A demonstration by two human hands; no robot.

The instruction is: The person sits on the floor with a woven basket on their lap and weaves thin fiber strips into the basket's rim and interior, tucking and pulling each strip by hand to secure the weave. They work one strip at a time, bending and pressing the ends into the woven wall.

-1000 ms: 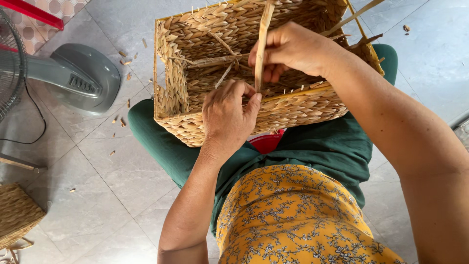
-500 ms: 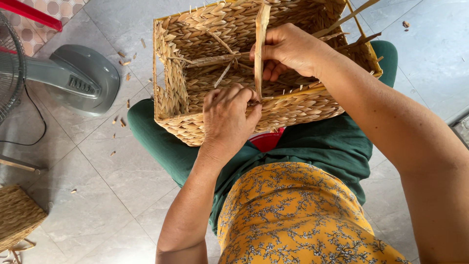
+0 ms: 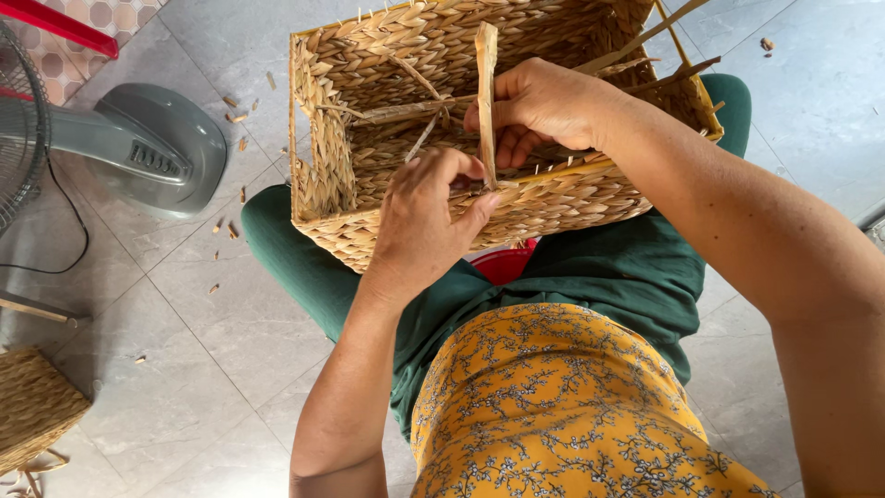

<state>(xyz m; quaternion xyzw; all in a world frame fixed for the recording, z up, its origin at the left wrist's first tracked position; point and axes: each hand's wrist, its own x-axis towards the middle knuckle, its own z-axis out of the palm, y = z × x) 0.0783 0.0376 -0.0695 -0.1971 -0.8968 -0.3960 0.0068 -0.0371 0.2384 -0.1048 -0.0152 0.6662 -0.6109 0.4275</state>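
A rectangular woven straw basket (image 3: 369, 55) rests on my lap, its opening facing up and away. My left hand (image 3: 426, 221) pinches the near rim of the basket, thumb and fingers closed on the weave where a flat straw strip (image 3: 486, 88) meets it. That strip stands upright from the rim. My right hand (image 3: 539, 106) is inside the basket, fingers closed around the strip about halfway up. Loose straw strands (image 3: 406, 109) cross the inside of the basket.
A grey fan base (image 3: 152, 148) with a cord stands on the tiled floor to the left. Another woven basket (image 3: 32, 406) sits at the lower left. Small straw scraps (image 3: 230, 115) lie on the tiles. A red stool edge (image 3: 502, 263) shows under the basket.
The basket and both hands have shifted slightly up and right in view. My left fingers have tightened on the rim at the strip's base.
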